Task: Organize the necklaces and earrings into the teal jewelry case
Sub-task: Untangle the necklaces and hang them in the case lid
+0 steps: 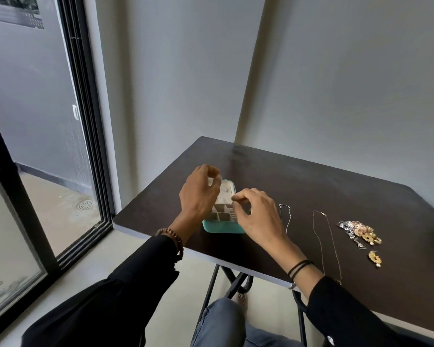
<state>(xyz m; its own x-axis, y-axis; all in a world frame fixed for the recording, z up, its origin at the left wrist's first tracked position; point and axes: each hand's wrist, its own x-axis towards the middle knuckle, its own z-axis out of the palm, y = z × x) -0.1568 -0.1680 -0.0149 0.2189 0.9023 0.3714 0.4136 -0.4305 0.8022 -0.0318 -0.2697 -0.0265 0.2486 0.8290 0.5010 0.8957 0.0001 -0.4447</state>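
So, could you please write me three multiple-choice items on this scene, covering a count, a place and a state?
1. How many necklaces lie on the table? A one; B two; C four.
2. Where are the loose earrings? A right of the necklaces; B on the floor; C at the table's left edge.
3. The teal jewelry case is: A shut; B open; C upside down.

Answers: B, a silver necklace and a gold necklace lie there; A, the heap sits past the gold one; B, its compartments show.
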